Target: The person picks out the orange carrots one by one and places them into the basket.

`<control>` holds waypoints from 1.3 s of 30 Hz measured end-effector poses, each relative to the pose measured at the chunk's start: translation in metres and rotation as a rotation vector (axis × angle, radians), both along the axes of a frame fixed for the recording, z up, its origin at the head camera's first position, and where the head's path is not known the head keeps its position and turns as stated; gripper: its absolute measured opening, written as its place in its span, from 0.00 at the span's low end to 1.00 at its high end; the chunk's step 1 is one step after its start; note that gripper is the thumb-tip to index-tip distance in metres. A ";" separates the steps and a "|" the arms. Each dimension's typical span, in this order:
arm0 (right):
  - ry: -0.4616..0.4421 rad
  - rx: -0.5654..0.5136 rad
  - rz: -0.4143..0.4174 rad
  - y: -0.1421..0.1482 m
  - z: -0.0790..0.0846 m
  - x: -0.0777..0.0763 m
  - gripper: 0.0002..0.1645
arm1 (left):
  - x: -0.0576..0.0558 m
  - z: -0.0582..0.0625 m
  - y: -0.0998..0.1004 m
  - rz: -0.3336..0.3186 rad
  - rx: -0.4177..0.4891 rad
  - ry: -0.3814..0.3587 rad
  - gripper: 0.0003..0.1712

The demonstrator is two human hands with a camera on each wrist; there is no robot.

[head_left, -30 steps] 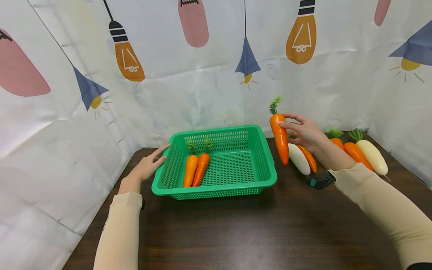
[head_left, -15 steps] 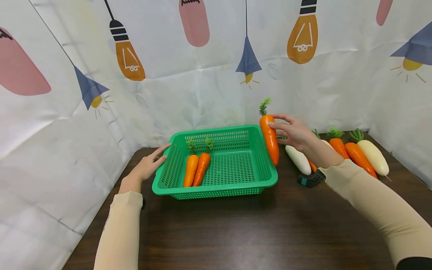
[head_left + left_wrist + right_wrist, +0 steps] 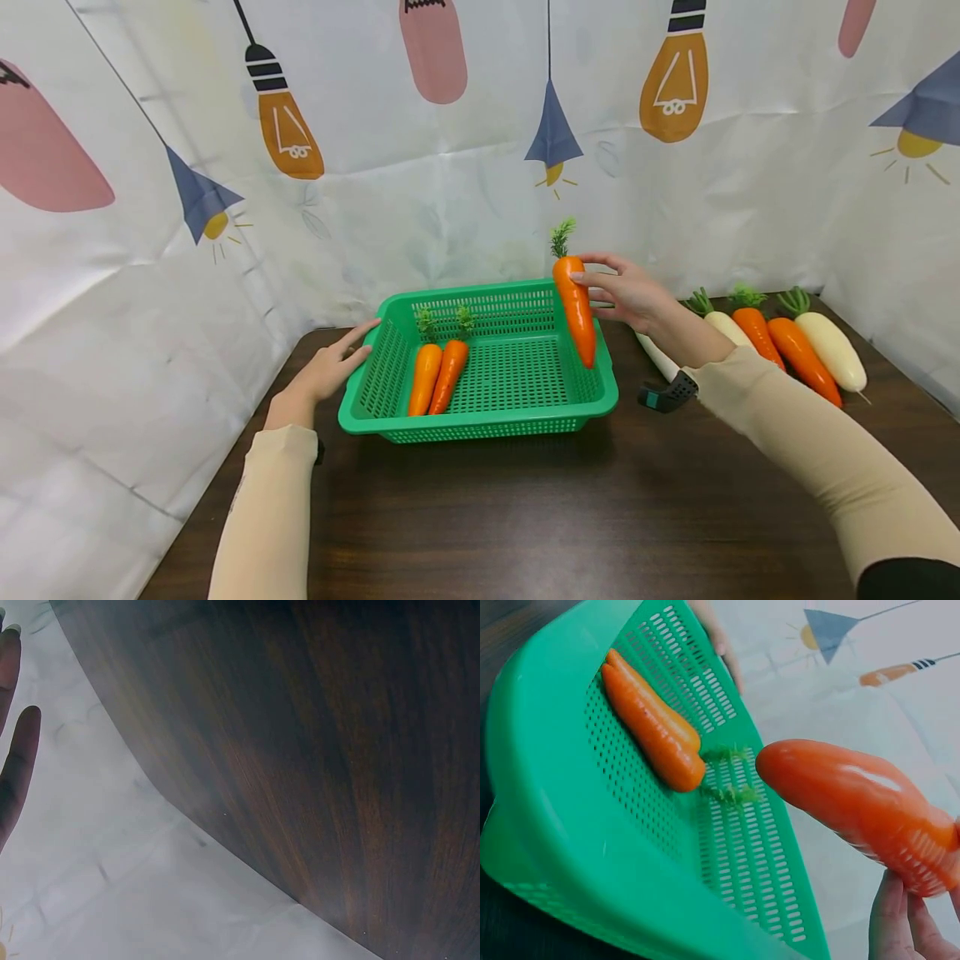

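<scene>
My right hand [image 3: 626, 296] pinched a carrot [image 3: 577, 310], tip down, above the right end of the green basket [image 3: 480, 422]; my left hand [image 3: 326, 373], fingers extended, rested against its left side (two other carrots [image 3: 448, 375] lay side by side inside).

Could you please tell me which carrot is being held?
The carrot in the right hand: two other carrots lie inside the green basket, and the remaining carrots lie on the table.

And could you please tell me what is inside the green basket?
Two carrots lie side by side in the green basket, hiding the floor beneath them. In the head view, the held carrot also hides part of the far right corner.
</scene>
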State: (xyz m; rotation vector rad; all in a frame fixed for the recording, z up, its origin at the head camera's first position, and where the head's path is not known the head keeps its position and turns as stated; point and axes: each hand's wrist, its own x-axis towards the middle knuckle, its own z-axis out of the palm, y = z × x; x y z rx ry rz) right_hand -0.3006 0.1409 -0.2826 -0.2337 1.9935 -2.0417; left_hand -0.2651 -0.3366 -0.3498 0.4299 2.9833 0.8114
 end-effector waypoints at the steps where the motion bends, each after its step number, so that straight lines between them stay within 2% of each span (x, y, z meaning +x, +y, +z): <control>1: -0.002 0.002 0.001 -0.002 0.000 -0.001 0.32 | 0.000 0.000 0.000 0.000 -0.001 -0.001 0.36; 13: -0.002 -0.005 0.008 -0.025 0.007 -0.007 0.34 | -0.001 -0.002 0.000 0.005 0.007 0.000 0.36; 29: -0.028 -0.034 -0.014 -0.048 0.001 -0.020 0.33 | 0.000 0.000 0.001 0.010 0.008 -0.006 0.36; 39: -0.043 -0.015 -0.008 -0.062 -0.003 -0.025 0.33 | 0.000 0.000 0.001 0.007 0.016 0.002 0.35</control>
